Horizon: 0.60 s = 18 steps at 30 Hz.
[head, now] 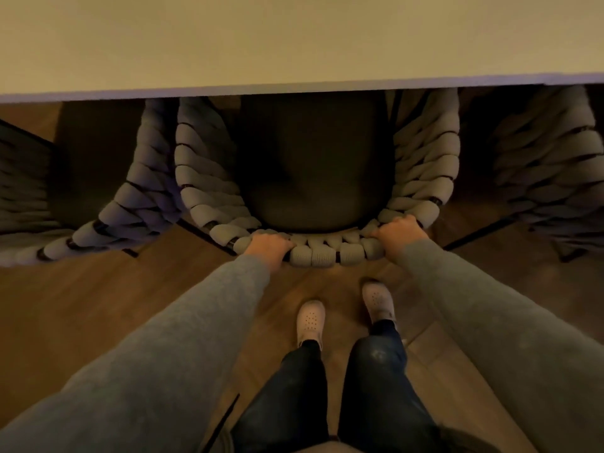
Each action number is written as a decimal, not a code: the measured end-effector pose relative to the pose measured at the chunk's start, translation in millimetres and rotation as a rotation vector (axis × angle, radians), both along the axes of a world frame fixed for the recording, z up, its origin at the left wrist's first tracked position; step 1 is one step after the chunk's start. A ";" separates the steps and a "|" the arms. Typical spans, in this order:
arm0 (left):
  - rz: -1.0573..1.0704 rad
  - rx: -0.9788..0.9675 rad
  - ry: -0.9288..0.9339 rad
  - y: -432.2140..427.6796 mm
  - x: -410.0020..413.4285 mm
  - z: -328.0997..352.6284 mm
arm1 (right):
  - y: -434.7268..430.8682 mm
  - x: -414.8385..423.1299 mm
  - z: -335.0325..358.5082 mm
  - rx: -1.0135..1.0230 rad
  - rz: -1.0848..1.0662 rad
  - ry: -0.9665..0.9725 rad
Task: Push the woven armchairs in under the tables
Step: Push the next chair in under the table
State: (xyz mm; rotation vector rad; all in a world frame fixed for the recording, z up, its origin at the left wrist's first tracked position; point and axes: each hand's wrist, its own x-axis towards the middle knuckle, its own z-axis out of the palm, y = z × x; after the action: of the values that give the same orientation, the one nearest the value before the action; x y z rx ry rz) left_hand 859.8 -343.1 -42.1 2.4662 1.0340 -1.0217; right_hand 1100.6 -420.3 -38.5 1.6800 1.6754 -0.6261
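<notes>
Here both hands (269, 246) (397, 232) (fingers curled) grip armchair (313, 253).

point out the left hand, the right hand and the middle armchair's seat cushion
left hand (269, 247), head view, on its back
right hand (397, 231), head view, on its back
seat cushion (313, 165), head view, on its dark centre

The middle woven armchair (313, 178) stands with its seat partly under the worktop (294, 40), a second armchair (130, 204) just beside it on the left and a third (549, 171) to the right. Both hands, left (269, 248) and right (397, 232), rest on its back rail, the person's feet (310, 320) behind on the floor (98, 305).
</notes>
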 end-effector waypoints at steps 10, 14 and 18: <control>-0.092 -0.059 -0.012 -32.2 -28.8 -2.0 | -50.8 -33.9 0.6 -0.009 -0.084 0.017; -0.095 -0.105 -0.015 -47.4 -31.4 -5.3 | -70.8 -37.6 5.4 -0.031 -0.120 0.031; -0.123 -0.094 -0.004 -54.4 -26.8 -1.1 | -81.4 -34.4 10.6 -0.069 -0.106 0.026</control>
State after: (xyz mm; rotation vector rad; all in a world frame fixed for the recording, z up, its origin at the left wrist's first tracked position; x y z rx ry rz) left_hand 833.0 -397.4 -43.3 2.4795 0.8216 -1.0764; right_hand 1066.3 -501.8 -27.9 1.7269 1.5720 -0.7503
